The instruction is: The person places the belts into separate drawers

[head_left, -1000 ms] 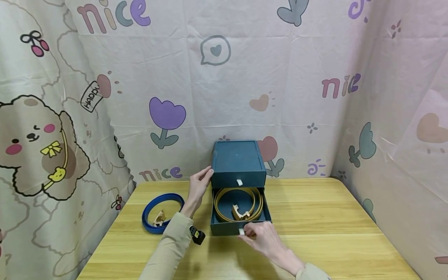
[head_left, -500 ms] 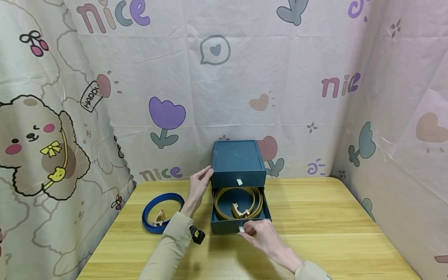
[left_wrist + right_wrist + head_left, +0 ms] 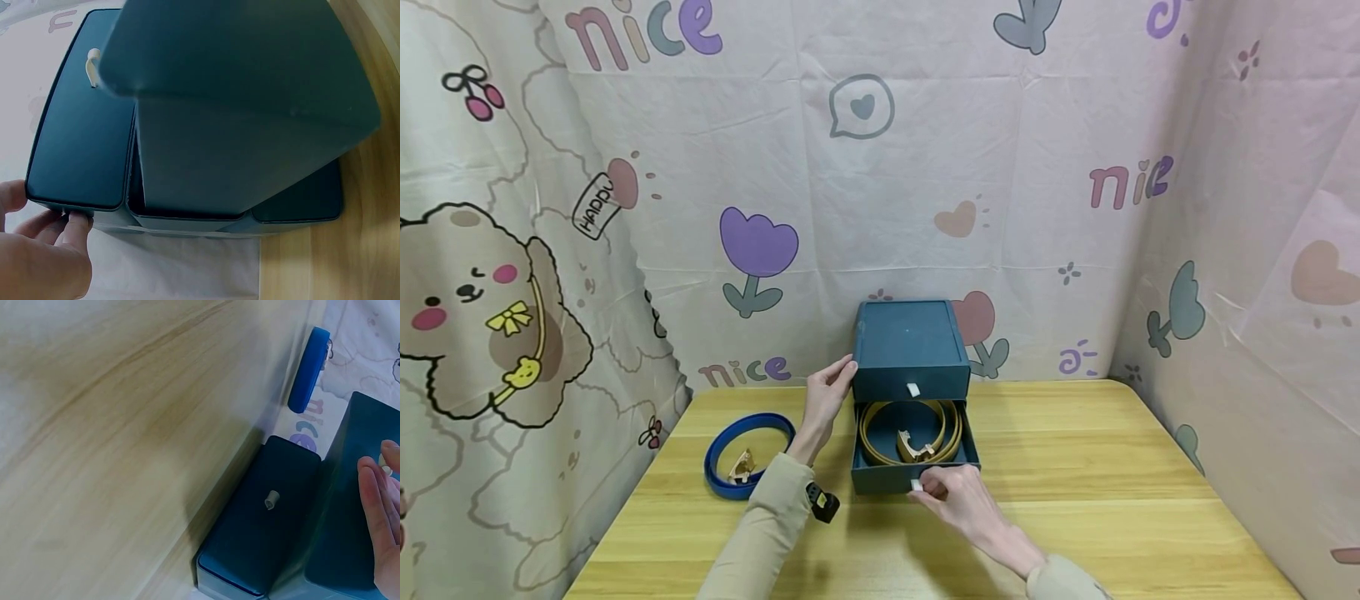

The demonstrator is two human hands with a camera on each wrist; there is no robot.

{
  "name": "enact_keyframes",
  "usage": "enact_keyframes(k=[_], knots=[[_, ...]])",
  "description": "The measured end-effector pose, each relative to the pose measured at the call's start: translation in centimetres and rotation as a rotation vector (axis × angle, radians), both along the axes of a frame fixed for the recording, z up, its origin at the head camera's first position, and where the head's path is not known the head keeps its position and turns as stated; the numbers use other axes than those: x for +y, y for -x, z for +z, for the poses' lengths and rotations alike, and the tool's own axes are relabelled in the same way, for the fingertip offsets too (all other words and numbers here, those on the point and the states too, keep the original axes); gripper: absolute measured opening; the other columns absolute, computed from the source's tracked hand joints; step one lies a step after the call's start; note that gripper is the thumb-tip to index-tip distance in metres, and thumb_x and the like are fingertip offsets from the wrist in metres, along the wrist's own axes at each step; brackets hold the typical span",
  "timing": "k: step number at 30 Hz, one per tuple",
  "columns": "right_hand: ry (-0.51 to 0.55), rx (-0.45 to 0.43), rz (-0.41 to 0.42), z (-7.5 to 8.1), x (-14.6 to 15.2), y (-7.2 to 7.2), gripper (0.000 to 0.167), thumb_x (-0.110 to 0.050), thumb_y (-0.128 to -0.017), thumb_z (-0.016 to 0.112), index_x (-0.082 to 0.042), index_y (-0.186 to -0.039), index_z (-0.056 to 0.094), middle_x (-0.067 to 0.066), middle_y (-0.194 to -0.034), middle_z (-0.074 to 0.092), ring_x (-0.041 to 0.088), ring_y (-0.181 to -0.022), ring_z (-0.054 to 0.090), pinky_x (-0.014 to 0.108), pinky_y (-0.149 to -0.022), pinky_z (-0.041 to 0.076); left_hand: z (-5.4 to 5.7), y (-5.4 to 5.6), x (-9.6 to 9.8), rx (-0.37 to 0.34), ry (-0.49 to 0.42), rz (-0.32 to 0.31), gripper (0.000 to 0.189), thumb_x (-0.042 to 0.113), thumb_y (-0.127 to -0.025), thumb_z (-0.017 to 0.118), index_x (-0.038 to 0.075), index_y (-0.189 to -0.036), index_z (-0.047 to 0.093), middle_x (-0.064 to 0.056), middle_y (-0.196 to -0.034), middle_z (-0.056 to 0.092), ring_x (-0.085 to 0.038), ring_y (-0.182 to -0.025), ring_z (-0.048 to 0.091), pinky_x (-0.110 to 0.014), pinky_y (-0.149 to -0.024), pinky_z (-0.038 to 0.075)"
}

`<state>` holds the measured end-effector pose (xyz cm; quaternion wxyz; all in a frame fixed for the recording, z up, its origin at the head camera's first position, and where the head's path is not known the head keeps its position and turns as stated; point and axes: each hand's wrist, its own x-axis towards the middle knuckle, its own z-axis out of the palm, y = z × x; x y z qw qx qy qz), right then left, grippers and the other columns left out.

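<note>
A dark teal drawer box (image 3: 910, 337) stands against the back cloth. Its middle drawer (image 3: 880, 481) is pulled part-way out, and a coiled yellow belt (image 3: 957, 433) with a gold buckle (image 3: 907, 450) lies inside. My right hand (image 3: 961, 500) pinches the white pull tab (image 3: 917, 485) on that drawer's front. My left hand (image 3: 823, 404) touches the box's upper left side near the front corner. In the left wrist view, the fingertips (image 3: 78, 225) press against the side of the closed top drawer's section. The open drawer partly hides the closed bottom section.
Left of the box, a coiled blue belt (image 3: 715, 475) with a gold buckle lies on the wooden table (image 3: 1075, 467), behind the left forearm. A black device (image 3: 823, 503) sits at the left wrist. Printed cloth (image 3: 910, 167) surrounds the table at the back and sides.
The drawer has slid slightly inward, away from me, with the yellow belt in it. My right hand has moved forward with the tab; my left hand stays in place.
</note>
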<state>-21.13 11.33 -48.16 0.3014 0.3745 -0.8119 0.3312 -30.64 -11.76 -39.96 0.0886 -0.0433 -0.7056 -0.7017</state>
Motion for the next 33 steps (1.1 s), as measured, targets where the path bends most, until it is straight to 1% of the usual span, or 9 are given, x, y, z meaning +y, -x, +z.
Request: enact_keyframes(k=[7,14,17,19,24,30,33], knots=[[0.003,-0.020,-0.028,0.0,-0.2,0.3,0.016,-0.007,-0.073,0.088,-0.009,-0.075,0.072,-0.001,-0.067,0.074,-0.001,-0.057,0.066,0.002,-0.055,0.048,-0.1,0.1,0.0,-0.004,0.003,0.005,0.045,0.023,-0.103,0.058,0.002,-0.143,0.055,-0.021,-0.149,0.053,-0.035,-0.140,0.050,-0.043,-0.115,0.042],[0.006,-0.002,-0.046,-0.1,-0.3,0.8,0.016,-0.007,-0.072,0.088,-0.007,-0.075,0.073,0.000,-0.067,0.074,0.000,-0.056,0.066,0.003,-0.054,0.048,0.0,-0.1,0.0,-0.002,0.011,-0.002,0.046,0.024,-0.104,0.057,0.002,-0.144,0.053,-0.022,-0.149,0.052,-0.036,-0.140,0.049,-0.045,-0.115,0.041],[0.012,-0.009,-0.053,-0.1,-0.4,1.0,0.016,-0.005,-0.071,0.088,-0.007,-0.074,0.073,0.001,-0.066,0.074,0.000,-0.054,0.064,0.003,-0.052,0.047,0.0,0.0,0.0,-0.001,0.005,-0.004,0.046,0.024,-0.104,0.058,0.002,-0.144,0.054,-0.022,-0.149,0.053,-0.035,-0.140,0.049,-0.044,-0.115,0.042],[0.019,-0.030,-0.058,-0.1,-0.4,1.1,0.015,-0.005,-0.072,0.088,-0.007,-0.074,0.073,0.001,-0.066,0.073,-0.001,-0.054,0.063,0.003,-0.051,0.046,-0.1,0.0,0.0,0.002,0.004,-0.004,0.046,0.024,-0.104,0.058,0.002,-0.144,0.054,-0.022,-0.149,0.053,-0.035,-0.140,0.049,-0.044,-0.114,0.042],[0.042,-0.070,-0.080,-0.1,-0.4,1.4,0.014,-0.008,-0.076,0.087,-0.007,-0.074,0.073,0.002,-0.066,0.074,-0.001,-0.053,0.063,0.003,-0.050,0.045,0.0,-0.1,0.0,0.003,0.008,-0.005,0.046,0.024,-0.104,0.057,0.002,-0.145,0.053,-0.022,-0.150,0.051,-0.036,-0.141,0.048,-0.044,-0.115,0.041],[0.050,-0.052,-0.107,-0.2,-0.5,1.8,0.015,-0.012,-0.076,0.087,-0.008,-0.073,0.073,0.000,-0.065,0.073,-0.002,-0.053,0.062,0.003,-0.050,0.045,0.1,-0.2,0.0,-0.003,0.007,-0.002,0.045,0.023,-0.104,0.057,0.003,-0.144,0.054,-0.021,-0.150,0.052,-0.035,-0.140,0.049,-0.044,-0.114,0.042],[0.048,-0.063,-0.116,-0.2,-0.5,1.9,0.015,-0.013,-0.077,0.087,-0.008,-0.073,0.073,0.000,-0.065,0.073,-0.003,-0.053,0.061,0.003,-0.050,0.045,0.1,-0.2,0.1,-0.005,0.009,0.001,0.045,0.023,-0.104,0.057,0.002,-0.144,0.054,-0.021,-0.149,0.052,-0.035,-0.140,0.050,-0.045,-0.114,0.043]])
